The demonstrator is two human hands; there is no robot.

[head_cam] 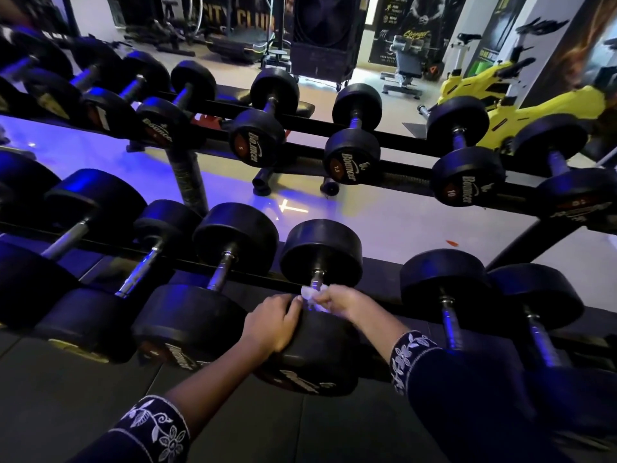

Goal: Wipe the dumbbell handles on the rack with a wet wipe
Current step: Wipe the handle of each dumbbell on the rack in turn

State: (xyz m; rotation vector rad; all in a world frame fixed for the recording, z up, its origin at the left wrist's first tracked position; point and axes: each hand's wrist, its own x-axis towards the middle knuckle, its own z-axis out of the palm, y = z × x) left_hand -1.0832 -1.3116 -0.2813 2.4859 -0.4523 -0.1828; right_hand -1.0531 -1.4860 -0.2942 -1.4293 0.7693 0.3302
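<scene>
A crumpled white wet wipe (312,297) is pinched in the right hand (337,300), whose fingers are closed on it and pressed against the short chrome handle (317,277) of a black round-headed rubber dumbbell (322,252) on the lower tier of the black steel rack (400,140). The left hand (272,320) is laid over the near head of the same dumbbell, fingers curled onto its rim; it is probably placed there to keep the weight from rolling in its cradle while the handle is rubbed. The two hands are close together, almost touching at the wipe.

Little of the handle is exposed: the far head stands just beyond the wipe and the near head lies directly under the hands, so the stroke is judged to be confined to a short run between the two inner faces. More room is offered by turning the wipe around the bar than by sliding along it.

To the left, a neighbouring dumbbell with a bare chrome bar (222,269) sits just beside, heads nearly touching. To the right, a wider gap is left before the next dumbbell's dark bar (449,324), so the right forearm can be swung outward freely. The upper tier stands well apart, beyond the work.
</scene>
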